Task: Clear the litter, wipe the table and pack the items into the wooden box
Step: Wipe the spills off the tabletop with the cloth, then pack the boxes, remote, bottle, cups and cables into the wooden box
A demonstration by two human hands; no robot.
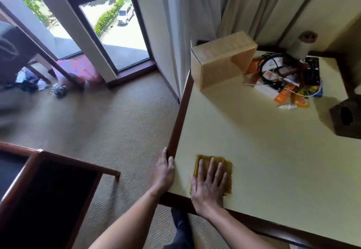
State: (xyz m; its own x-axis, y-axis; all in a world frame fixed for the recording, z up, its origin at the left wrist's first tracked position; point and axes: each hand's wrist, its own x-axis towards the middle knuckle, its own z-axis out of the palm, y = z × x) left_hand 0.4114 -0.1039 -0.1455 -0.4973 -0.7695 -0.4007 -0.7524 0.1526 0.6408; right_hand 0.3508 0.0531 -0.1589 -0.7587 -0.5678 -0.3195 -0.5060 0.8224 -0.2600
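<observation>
A soft, limp cloth (229,182), best pinched at a corner, is pressed onto the counter (273,160) by the spread right hand (210,187), its edge seemingly clasped by the left hand (164,170).

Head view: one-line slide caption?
Wiping: right hand presses a mustard cloth flat on the cream table; left hand grips its edge; wooden box and piled items sit farther back.
</observation>
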